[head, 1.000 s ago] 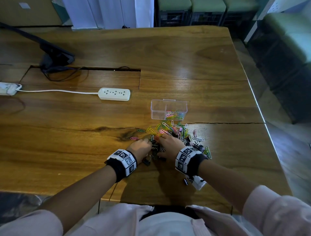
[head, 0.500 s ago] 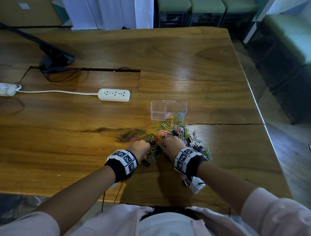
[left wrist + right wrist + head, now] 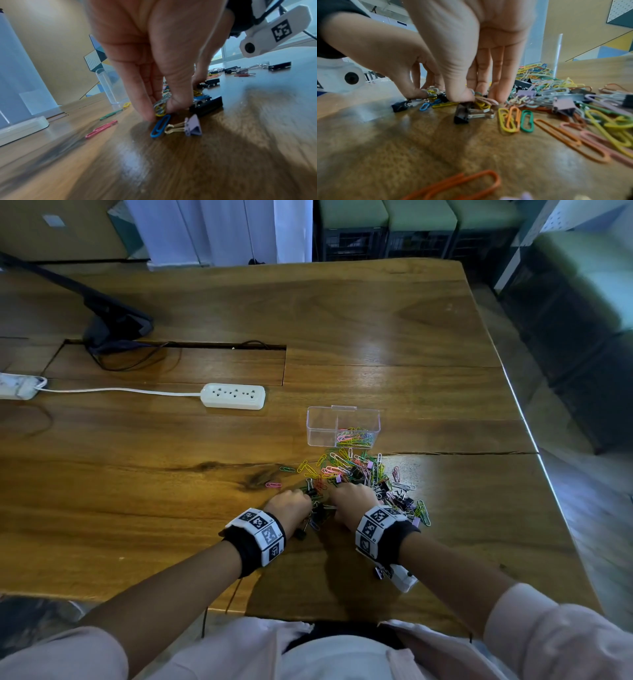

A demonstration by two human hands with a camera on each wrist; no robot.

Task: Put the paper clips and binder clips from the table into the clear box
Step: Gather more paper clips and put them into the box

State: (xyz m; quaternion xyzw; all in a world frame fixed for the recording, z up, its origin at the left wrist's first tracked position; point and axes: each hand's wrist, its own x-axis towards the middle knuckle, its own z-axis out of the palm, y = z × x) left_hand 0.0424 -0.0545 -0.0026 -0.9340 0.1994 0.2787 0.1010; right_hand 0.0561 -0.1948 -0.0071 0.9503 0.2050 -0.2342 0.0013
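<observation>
A clear box (image 3: 320, 426) stands on the wooden table (image 3: 376, 320), with coloured paper clips (image 3: 354, 437) in its right half. Just in front of it lies a pile of paper clips and binder clips (image 3: 363, 470). Both hands work at the near edge of the pile, side by side. My left hand (image 3: 160, 112) pinches a small bunch of silver and yellow paper clips (image 3: 160, 106) between thumb and fingers. A blue paper clip (image 3: 160, 126) and a lilac binder clip (image 3: 193, 127) lie beside it. My right hand (image 3: 479, 98) pinches pink and yellow clips (image 3: 483, 103) beside a black binder clip (image 3: 462, 115).
A white power strip (image 3: 233, 396) with its cable lies left of the box. A black lamp base (image 3: 116, 326) stands at the back left by a cable slot. Stray clips (image 3: 274, 484) lie left of the pile. The table's right edge (image 3: 534, 440) is close to the pile.
Both hands have stayed at the near edge of the pile, drawing closer together, fingers closing on clips. The box has not moved.
</observation>
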